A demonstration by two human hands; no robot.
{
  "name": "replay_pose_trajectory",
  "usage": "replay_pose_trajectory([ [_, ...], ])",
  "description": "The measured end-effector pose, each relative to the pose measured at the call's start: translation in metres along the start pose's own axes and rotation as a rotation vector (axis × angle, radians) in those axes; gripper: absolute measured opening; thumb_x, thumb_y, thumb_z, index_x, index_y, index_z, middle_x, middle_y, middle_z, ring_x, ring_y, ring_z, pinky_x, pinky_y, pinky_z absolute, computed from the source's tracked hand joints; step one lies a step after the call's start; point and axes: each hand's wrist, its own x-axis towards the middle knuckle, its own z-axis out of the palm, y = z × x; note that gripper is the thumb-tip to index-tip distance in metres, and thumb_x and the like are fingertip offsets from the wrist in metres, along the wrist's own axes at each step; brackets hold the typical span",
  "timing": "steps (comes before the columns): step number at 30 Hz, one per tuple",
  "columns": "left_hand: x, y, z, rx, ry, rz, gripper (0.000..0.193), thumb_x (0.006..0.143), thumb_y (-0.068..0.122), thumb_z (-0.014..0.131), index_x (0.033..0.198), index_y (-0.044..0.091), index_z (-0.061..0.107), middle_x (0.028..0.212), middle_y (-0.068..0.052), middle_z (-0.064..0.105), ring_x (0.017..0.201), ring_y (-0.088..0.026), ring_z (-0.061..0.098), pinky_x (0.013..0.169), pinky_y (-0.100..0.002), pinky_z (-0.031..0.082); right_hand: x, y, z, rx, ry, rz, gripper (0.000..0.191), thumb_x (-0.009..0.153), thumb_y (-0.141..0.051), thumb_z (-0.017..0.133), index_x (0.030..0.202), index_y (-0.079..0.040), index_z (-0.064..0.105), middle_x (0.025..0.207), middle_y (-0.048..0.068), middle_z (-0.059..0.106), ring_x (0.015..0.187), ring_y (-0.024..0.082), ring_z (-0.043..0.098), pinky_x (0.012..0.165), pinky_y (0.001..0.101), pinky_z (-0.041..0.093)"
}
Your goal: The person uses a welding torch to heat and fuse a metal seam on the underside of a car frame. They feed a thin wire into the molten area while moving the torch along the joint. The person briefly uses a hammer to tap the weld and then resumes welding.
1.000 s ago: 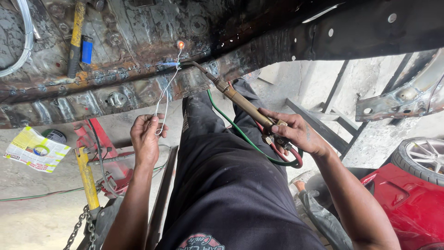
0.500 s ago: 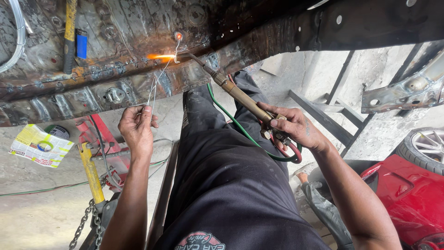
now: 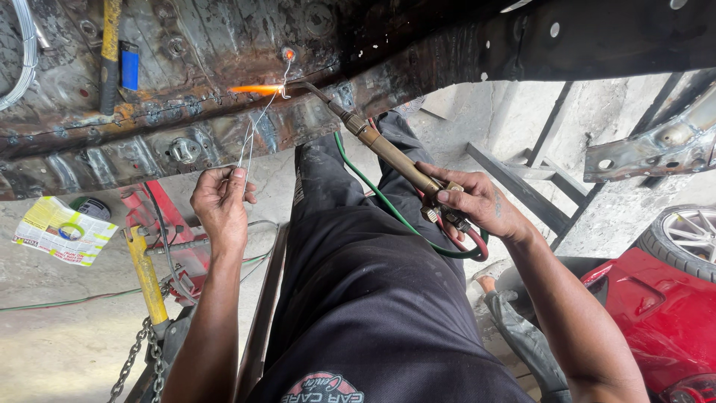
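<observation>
My right hand (image 3: 473, 200) grips a brass gas torch (image 3: 388, 151) with green and red hoses (image 3: 388, 213) trailing from its handle. The torch tip throws an orange flame (image 3: 253, 89) leftward along a seam of the rusty sheet-metal panel (image 3: 224, 45). My left hand (image 3: 220, 201) pinches thin filler wire (image 3: 257, 123) that rises to the seam beside the flame, where its top end is bent. A small spot (image 3: 287, 54) glows orange just above. My legs in dark trousers (image 3: 373, 283) stretch out below.
A yellow-handled hammer (image 3: 110, 52) and a blue lighter (image 3: 130, 66) lie on the panel at upper left. A red jack (image 3: 168, 231), a yellow tool with chain (image 3: 145, 276) and a printed paper (image 3: 63, 230) are at left. A red car body (image 3: 656, 313) and a wheel (image 3: 690, 235) stand at right.
The torch flame has appeared and now lies along the seam. My left hand has lifted slightly, bringing the wire up to the flame. My right hand holds the torch steady.
</observation>
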Motion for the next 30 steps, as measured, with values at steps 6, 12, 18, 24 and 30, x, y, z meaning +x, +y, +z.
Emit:
replay_pose_trajectory([
  [6,0.0012,-0.0014,0.0001,0.010,-0.002,-0.013,0.010,0.103,0.006,0.069,0.102,-0.002,0.063,0.089,-0.006,0.067,0.072,-0.011,0.066,0.057,-0.025,0.053,-0.0003,-0.0002,0.0013,0.001,0.008,0.008,0.059,0.098,-0.014,0.058,0.154,-0.001,0.046,0.090,0.012,0.074,0.053,0.010,0.067,0.049,0.0234,0.057],
  [12,0.0003,-0.0037,-0.0003,-0.005,0.001,-0.016,0.010,0.103,0.006,0.069,0.102,-0.002,0.063,0.089,-0.006,0.067,0.072,-0.011,0.066,0.057,-0.025,0.053,-0.0006,0.0012,0.0017,-0.003,0.009,0.007,0.058,0.098,-0.013,0.057,0.154,-0.001,0.046,0.090,0.013,0.075,0.052,0.010,0.066,0.047,0.0237,0.056],
  [18,0.0001,-0.0047,-0.0008,-0.010,0.002,-0.024,0.010,0.103,0.006,0.069,0.102,-0.002,0.063,0.089,-0.007,0.067,0.071,-0.012,0.066,0.057,-0.026,0.053,-0.0010,0.0020,0.0018,0.005,0.021,0.013,0.058,0.098,-0.012,0.058,0.154,-0.001,0.046,0.090,0.012,0.074,0.052,0.011,0.067,0.048,0.0241,0.057],
  [24,0.0006,-0.0052,-0.0014,-0.016,-0.002,-0.022,0.010,0.103,0.006,0.069,0.102,-0.002,0.063,0.089,-0.007,0.067,0.072,-0.011,0.066,0.057,-0.025,0.053,-0.0014,0.0016,0.0026,0.009,0.012,0.018,0.058,0.098,-0.014,0.058,0.154,-0.002,0.046,0.091,0.012,0.074,0.052,0.011,0.066,0.047,0.0237,0.056],
  [30,0.0004,-0.0049,-0.0019,-0.015,-0.008,-0.016,0.010,0.104,0.006,0.069,0.102,-0.001,0.063,0.089,-0.007,0.067,0.072,-0.011,0.066,0.057,-0.026,0.053,-0.0001,0.0036,0.0025,-0.001,0.015,-0.008,0.058,0.098,-0.014,0.059,0.154,-0.001,0.046,0.091,0.013,0.075,0.053,0.010,0.067,0.048,0.0240,0.057],
])
